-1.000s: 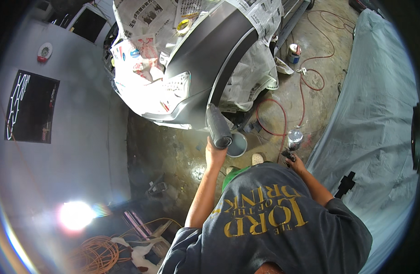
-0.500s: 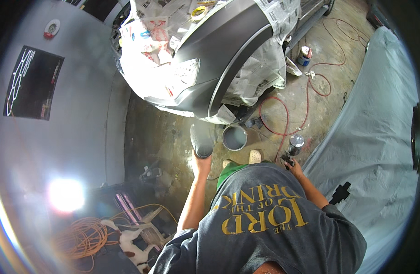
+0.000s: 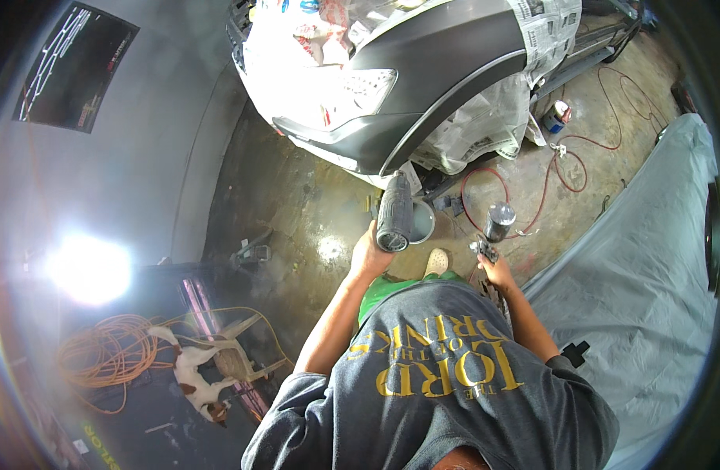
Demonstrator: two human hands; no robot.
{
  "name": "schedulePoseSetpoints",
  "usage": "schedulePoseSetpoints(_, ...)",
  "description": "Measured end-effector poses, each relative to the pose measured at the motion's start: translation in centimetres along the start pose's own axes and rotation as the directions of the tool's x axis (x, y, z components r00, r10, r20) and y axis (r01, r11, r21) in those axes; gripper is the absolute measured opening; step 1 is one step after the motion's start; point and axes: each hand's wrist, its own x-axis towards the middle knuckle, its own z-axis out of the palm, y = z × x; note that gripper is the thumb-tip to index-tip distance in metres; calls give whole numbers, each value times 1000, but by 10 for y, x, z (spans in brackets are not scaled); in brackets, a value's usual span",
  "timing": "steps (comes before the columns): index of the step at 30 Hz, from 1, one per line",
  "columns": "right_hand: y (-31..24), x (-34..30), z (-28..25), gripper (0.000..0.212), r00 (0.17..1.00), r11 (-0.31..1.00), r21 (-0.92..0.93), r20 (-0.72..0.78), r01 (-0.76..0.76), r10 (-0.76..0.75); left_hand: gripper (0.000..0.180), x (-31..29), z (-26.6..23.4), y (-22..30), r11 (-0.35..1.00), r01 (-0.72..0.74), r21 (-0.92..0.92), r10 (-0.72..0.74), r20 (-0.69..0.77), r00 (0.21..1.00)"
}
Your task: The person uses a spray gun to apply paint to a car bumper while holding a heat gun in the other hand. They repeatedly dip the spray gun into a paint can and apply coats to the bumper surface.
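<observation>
Left hand (image 3: pixel 369 254): gripped a grey heat gun (image 3: pixel 395 215), nozzle (image 3: pixel 399 180) toward the fender's (image 3: pixel 442 70) lower corner. Right hand (image 3: pixel 498 270): grasped a spray gun (image 3: pixel 484 249), cup (image 3: pixel 499 223) uppermost, seemingly against spilling. Newspaper (image 3: pixel 485 129): hung beneath the fender's curved edge, presumably as shielding.

The heat gun (image 3: pixel 395 219) looks to be dark grey plastic, mostly matt. The spray gun (image 3: pixel 484 249) has a silvery metallic look, its cup (image 3: pixel 499 222) smooth, glossy and see-through. The car fender (image 3: pixel 434 70) is smooth, matt grey, edged by printed newspaper (image 3: pixel 548 35). Thin, wrinkled plastic-like sheeting (image 3: pixel 634 305) has a soft sheen; the concrete floor (image 3: pixel 285 196) shines in patches. The T-shirt (image 3: pixel 446 313) is matt cloth.
</observation>
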Motion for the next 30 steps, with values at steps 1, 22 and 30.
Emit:
schedulePoseSetpoints(1,-29,-5,15,57,999,999,22,-7,-48,48,53,-4,-6,-8,1000,20,22,-20,-7,1000)
schedulePoseSetpoints(22,-188,61,316,49,861,994,103,-508,47,12,36,19,-118,-193,988,-31,-152,69,254,965)
schedulePoseSetpoints(30,-156,112,388,55,823,943,276,-569,184,6,33,23,-119,-248,976,-158,-148,190,240,952)
